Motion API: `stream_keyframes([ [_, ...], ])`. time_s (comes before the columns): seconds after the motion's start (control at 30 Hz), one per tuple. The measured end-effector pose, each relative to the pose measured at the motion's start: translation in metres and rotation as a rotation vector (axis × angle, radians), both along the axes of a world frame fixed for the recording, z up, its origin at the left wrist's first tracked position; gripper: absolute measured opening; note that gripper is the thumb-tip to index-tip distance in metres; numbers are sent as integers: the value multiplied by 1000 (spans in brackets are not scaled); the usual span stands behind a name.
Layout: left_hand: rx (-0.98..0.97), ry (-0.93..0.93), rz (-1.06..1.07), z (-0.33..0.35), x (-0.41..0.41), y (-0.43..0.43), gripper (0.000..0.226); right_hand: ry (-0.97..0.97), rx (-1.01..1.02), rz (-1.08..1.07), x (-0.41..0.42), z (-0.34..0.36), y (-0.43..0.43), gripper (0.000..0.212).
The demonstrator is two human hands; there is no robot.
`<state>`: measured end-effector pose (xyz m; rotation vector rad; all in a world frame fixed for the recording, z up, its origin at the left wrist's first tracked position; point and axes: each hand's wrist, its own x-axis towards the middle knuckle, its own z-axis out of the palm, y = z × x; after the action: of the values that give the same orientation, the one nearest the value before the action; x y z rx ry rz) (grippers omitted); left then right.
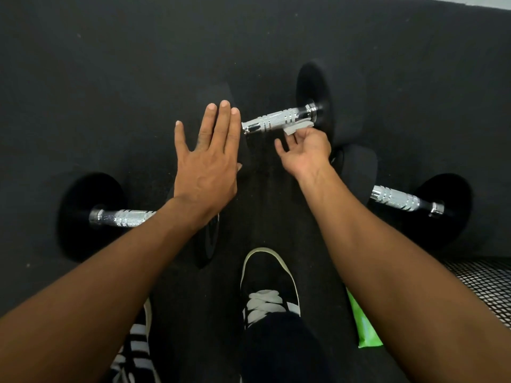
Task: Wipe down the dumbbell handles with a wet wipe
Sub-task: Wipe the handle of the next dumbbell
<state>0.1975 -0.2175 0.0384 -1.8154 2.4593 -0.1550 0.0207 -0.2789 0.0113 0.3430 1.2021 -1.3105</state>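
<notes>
Glossy chrome knurled dumbbell handle, matt black rubbery weight plates, speckled matt dark floor mat, thin white wet wipe

Both arms reach forward, left hand flat with fingers straight, right hand pinching a wipe.

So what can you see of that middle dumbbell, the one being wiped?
The dumbbell lies on the dark floor. Its handle looks like shiny chrome, knurled in the middle with grooved rings either side. A black round weight shows at its right end; the left hand, fingers straight, hides the other end. The right hand pinches a white wipe against the handle near the right weight.
</notes>
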Motion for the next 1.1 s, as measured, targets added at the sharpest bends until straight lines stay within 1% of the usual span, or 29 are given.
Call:
stream_keyframes([
  [0.07,12,2,0,2,-1,0,86,16,14,22,1,4,-8,32],
  [0.3,22,-15,6,4,-2,1,87,40,0,33,2,-2,11,34],
  [0.4,23,-17,8,4,-1,1,87,26,2,6,1,0,2,29],
  [0.63,39,-7,11,4,-1,0,86,123,38,51,2,2,7,22],
  [0.7,43,-3,12,5,-1,-1,86,123,38,48,-1,0,12,20],
  [0.83,54,1,13,8,-1,-1,87,81,-23,78,0,3,25,25],
  [0.97,98,25,21,15,-2,-2,89,47,-107,125,1,6,35,19],
  [1.03,136,50,28,21,-3,-4,89,64,-159,166,0,10,38,22],
  [1.1,173,113,49,31,-5,-6,85,106,-207,220,-2,16,40,24],
])
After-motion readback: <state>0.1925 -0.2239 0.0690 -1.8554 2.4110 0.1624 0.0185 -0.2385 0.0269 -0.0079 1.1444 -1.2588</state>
